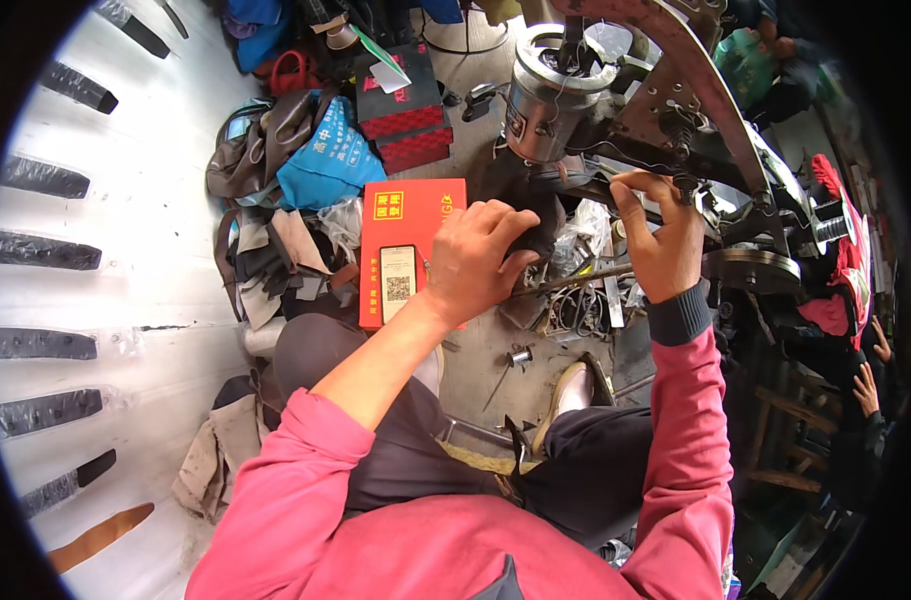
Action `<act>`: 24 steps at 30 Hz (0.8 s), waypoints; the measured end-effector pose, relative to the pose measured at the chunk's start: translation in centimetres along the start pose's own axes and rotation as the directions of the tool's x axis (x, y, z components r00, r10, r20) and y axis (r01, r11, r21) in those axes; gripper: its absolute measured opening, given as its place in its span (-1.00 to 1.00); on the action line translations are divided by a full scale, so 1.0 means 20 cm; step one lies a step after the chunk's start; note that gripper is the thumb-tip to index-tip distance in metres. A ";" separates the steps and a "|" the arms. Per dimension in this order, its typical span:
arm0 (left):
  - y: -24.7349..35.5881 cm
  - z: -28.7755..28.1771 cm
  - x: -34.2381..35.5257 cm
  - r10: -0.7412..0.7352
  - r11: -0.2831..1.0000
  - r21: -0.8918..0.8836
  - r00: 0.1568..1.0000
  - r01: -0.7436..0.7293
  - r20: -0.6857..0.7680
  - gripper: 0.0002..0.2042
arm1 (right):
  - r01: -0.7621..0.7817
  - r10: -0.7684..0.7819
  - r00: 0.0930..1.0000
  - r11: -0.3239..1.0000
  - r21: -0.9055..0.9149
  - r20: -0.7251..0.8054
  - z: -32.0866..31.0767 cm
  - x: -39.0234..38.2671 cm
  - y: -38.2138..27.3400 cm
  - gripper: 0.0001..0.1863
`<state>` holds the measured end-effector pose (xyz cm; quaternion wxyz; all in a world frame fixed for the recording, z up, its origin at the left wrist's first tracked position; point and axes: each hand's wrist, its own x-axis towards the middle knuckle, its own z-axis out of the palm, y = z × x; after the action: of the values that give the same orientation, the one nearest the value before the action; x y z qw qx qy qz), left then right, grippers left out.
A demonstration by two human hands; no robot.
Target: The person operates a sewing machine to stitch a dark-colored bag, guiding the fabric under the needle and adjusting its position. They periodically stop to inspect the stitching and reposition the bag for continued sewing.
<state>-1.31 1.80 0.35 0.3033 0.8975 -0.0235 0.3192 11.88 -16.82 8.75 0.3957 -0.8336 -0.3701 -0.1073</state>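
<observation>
Head view, looking down over pink sleeves. Left hand point(476, 262) lies palm-down on a dark shoe point(536, 215), fingers curled over its top and pressing it; most of the shoe is covered by the hand, so only a dark patch at the fingertips and a strip running right under the machine arm can be seen. Right hand point(661, 240) is closed in a pinch at the machine's working end, thumb and forefinger up against a dark part; what sits between the fingertips is too small and shadowed to identify. The shoe rests on the arm of a black cobbler's sewing machine point(696, 95), whose curved frame is cut off at the top edge. A shiny metal cylinder point(551, 90) stands just behind the shoe. A thin metal rod point(576, 280) runs below both hands; its ends are lost in clutter. Left of the left hand, a red box point(401, 215) carries a phone-sized card point(398, 283). Dark strips point(41, 250) line the pale surface at far left, blurred by the lens edge.
</observation>
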 end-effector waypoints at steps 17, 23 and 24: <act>-0.03 0.03 0.00 -0.061 0.995 0.081 0.998 0.060 0.007 -0.45 | -0.422 0.250 0.863 0.835 0.352 0.440 0.36 -0.15 0.17 -0.59; 0.00 -0.01 0.01 -0.091 0.995 -0.046 0.996 0.091 -0.004 -0.52 | -0.508 0.266 0.846 0.666 0.546 0.463 0.27 -0.17 0.02 -0.80; 0.01 0.00 0.02 -0.107 0.992 -0.071 0.994 0.105 -0.029 -0.55 | -0.513 0.279 0.845 0.664 0.543 0.457 0.26 -0.16 0.00 -0.80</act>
<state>-1.17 1.66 0.76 0.3512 0.8810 0.0182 0.3164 8.97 -14.73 3.77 0.6031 -0.7107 -0.2518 0.2604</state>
